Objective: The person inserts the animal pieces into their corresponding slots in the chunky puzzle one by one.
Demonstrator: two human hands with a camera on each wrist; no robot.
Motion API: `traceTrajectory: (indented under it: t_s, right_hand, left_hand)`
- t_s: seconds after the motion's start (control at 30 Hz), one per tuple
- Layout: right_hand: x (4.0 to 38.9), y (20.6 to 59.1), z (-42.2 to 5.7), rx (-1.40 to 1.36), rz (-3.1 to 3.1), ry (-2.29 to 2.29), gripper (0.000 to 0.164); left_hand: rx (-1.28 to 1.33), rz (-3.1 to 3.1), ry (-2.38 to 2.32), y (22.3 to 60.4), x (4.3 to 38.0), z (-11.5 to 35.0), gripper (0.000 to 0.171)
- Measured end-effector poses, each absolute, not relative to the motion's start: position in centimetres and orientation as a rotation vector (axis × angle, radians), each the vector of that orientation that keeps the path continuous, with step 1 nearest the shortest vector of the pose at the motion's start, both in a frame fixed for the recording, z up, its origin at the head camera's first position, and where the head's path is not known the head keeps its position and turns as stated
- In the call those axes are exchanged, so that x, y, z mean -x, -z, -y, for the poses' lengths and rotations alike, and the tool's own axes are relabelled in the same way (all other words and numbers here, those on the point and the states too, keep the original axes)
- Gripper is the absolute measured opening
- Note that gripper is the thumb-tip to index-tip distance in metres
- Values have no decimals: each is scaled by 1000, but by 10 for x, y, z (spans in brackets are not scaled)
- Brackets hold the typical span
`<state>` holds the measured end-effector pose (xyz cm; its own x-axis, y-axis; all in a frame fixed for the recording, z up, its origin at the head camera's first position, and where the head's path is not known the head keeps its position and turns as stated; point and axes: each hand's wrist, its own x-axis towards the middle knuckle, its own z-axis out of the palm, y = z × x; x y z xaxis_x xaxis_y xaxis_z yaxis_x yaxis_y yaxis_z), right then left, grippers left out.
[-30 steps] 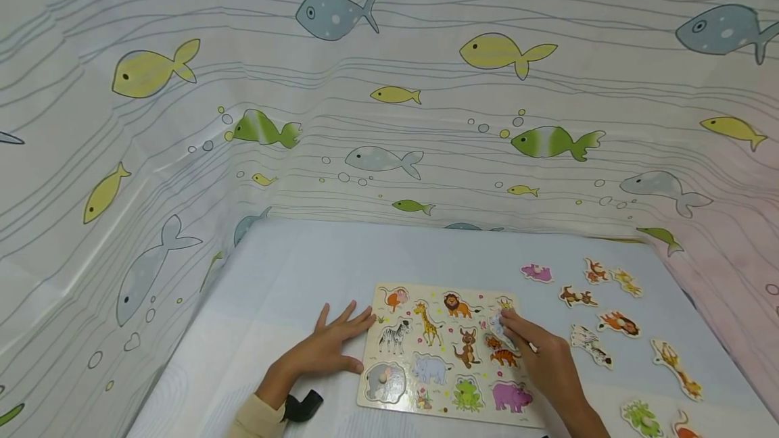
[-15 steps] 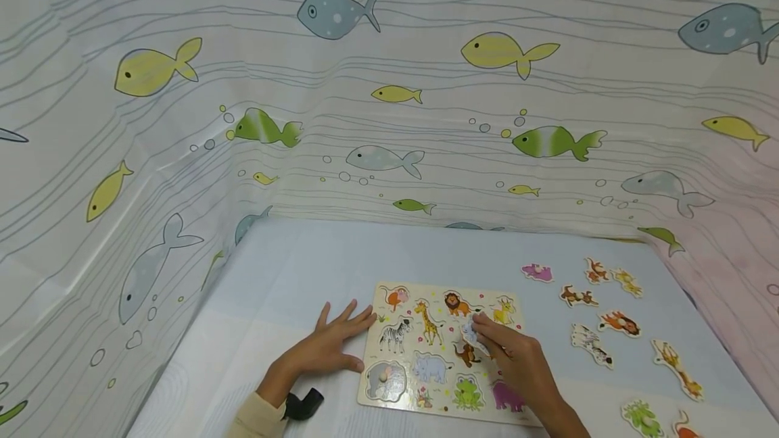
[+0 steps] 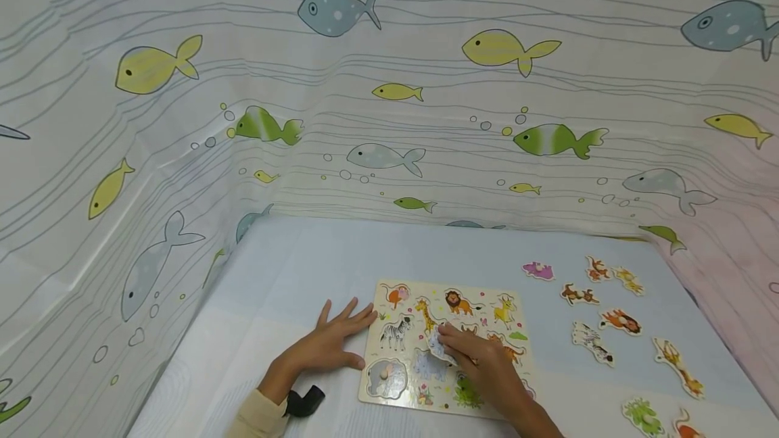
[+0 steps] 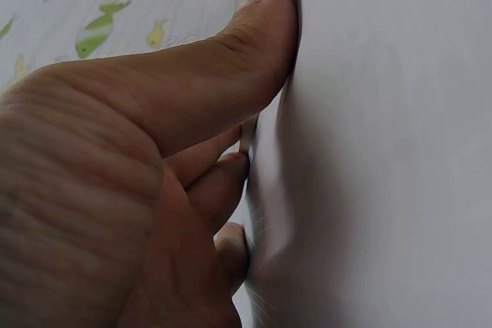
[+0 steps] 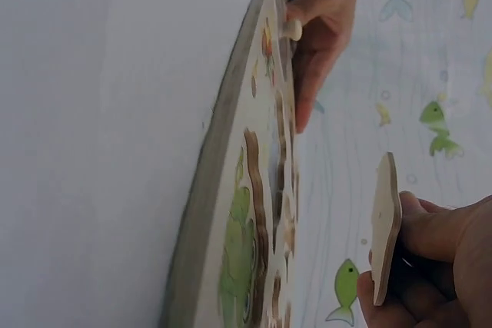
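Note:
My right hand (image 3: 489, 367) pinches a pale blue animal puzzle piece (image 3: 435, 343), tilted above the wooden animal puzzle board (image 3: 453, 405). In the right wrist view, that piece (image 5: 386, 228) stands clear of the board, its plain wooden back showing. Below it on the board lies the pale blue rhino-like picture (image 3: 429, 366), partly covered. The elephant piece (image 3: 386, 378) sits in the board's near left corner, its knob upward. My left hand (image 3: 328, 345) lies at the board's left edge, fingers spread; in the left wrist view the thumb (image 4: 265, 28) touches that edge.
Loose animal pieces lie right of the board, among them a purple hippo (image 3: 538, 270), a lion (image 3: 621, 321), a zebra (image 3: 592, 343), a giraffe (image 3: 678, 367) and a frog (image 3: 643, 416). Fish-patterned cloth (image 3: 389, 53) hangs around the table.
My right hand has carried the pale blue piece leftward and nearer, from the board's upper right to its middle. The left hand keeps its place.

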<state>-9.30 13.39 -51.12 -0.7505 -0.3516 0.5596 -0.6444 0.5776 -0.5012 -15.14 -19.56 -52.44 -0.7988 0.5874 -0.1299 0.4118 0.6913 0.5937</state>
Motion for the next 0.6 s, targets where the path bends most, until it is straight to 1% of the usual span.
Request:
traceTrajectory:
  t_s: [0.3,0.6]
  right_hand:
    - [89,520,-120,-931,2391,-1009,32]
    - [86,530,-113,-955,2496,-999,26]
  left_hand:
    - [-792,-2594,-803,523,151,196,95]
    - [-787,-2602,-795,524,150,196,94]
